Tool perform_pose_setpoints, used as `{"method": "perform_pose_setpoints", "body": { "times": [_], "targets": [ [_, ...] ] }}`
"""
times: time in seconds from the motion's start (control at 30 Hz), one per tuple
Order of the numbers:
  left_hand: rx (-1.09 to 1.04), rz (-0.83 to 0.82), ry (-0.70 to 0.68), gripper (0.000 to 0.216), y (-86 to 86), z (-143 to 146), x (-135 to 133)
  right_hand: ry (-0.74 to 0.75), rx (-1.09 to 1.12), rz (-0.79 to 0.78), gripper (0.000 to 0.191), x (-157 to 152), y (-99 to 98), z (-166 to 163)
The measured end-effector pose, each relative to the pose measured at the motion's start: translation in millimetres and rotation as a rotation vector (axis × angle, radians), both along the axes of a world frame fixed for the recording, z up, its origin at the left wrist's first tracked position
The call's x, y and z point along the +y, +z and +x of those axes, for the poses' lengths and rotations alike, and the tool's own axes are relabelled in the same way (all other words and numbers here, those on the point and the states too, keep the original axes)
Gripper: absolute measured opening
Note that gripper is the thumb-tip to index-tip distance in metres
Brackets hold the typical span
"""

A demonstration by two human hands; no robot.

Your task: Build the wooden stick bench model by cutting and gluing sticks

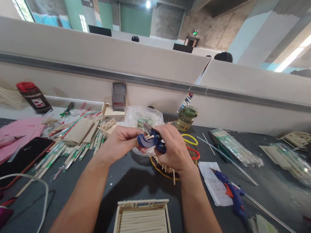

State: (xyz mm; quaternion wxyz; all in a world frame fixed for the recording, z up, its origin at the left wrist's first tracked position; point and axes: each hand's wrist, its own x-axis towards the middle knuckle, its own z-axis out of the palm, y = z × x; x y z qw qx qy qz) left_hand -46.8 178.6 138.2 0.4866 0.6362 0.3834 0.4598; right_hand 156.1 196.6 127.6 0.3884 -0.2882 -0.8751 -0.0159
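Observation:
My right hand [172, 147] is wrapped round a dark blue cutter [146, 141] with a wide metal blade, held above the table. Short pale wooden sticks [149, 136] lie across its curved jaw. My left hand [120, 142] pinches at the jaw's left end; whether it grips the sticks or the tool is hidden. Under my right hand stands a round basket [159, 170] with stick pieces in it. A plastic bag [142, 114] with green-and-white wrappers sits just behind both hands. Closer to me is a shallow box-like frame [143, 220] built of sticks.
Wrapped sticks and sandpaper-like sheets [79, 130] spread on the left, near a phone [17, 161] and a white cable [46, 195]. On the right are a blue glue gun [232, 189], a paper [215, 187], stick packs [236, 148] and a jar [187, 118]. A partition [88, 73] runs behind.

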Motion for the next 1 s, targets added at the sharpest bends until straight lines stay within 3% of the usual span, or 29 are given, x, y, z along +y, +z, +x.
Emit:
{"method": "perform_pose_setpoints", "body": {
  "times": [0.37,0.57,1.0],
  "targets": [
    [0.101,0.057,-0.051,0.027,13.8,-8.3,-8.1,0.030,-0.060,0.025,0.053,-6.7,7.0,-0.3],
    [0.173,0.110,-0.010,0.023,19.8,-10.6,-12.5,0.035,-0.054,0.020,0.054,-8.1,6.7,-0.4],
    [0.259,0.179,0.025,0.024,20.4,-12.2,-15.5,0.018,-0.006,0.013,0.054,-7.7,0.7,-2.0]
  ]
}}
